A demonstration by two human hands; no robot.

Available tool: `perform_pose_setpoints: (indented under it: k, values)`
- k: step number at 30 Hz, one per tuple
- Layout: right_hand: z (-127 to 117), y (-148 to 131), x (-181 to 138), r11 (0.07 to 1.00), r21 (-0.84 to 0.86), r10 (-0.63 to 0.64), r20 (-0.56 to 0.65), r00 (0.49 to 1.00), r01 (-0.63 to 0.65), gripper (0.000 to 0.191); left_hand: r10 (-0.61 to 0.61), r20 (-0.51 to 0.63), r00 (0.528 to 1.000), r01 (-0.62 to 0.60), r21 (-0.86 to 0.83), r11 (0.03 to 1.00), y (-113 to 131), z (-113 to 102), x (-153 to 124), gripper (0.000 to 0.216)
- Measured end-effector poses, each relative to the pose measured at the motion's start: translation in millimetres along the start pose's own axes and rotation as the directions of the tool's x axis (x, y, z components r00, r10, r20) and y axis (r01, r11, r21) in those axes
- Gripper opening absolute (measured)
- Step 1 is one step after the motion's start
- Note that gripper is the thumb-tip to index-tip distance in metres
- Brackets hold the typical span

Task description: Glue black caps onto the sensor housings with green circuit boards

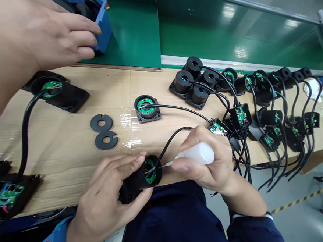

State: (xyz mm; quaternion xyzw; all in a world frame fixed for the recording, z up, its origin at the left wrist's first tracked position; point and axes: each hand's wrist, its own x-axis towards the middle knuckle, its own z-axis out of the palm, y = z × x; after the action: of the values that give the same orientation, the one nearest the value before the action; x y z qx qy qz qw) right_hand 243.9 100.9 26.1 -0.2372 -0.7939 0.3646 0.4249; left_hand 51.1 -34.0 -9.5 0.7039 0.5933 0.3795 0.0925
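Observation:
My left hand point(105, 196) is closed around a black cylindrical housing point(136, 180), tilted so its open end with a green circuit board and coloured wires point(150, 170) faces right. A black cable point(171, 138) runs from it to a small board further back. My right hand point(206, 164) grips a white squeeze bottle point(199, 154). The bottle's thin nozzle point(167, 164) points into the housing's open end, right at the wires.
Another person's hand point(46, 32) reaches over a blue bin point(103, 19) at the top left. Two black slotted washers point(104, 131) and an open housing point(147, 108) lie on the cardboard-covered bench point(65, 155). Several cabled housings point(197, 84) crowd the right. More units point(55, 91) sit at left.

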Motion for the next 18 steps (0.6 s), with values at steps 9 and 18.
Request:
perform_pose_setpoints:
  k: [9, 18]
  values:
    - [4.7, -2.5, 3.3, 0.991, -0.118, -0.066, -0.023, 0.998, 0.063, 0.048, -0.151, 0.073, 0.986, 0.152, -0.018, 0.988, 1.9, -2.9, -4.6, 0.035]
    - [-0.1, 0.2, -3.6, 0.975, 0.219, 0.076, -0.133, 0.988, -0.046, 0.032, -0.296, 0.245, 0.923, 0.343, -0.178, 0.922, -8.6, 0.2, -6.5, 0.05]
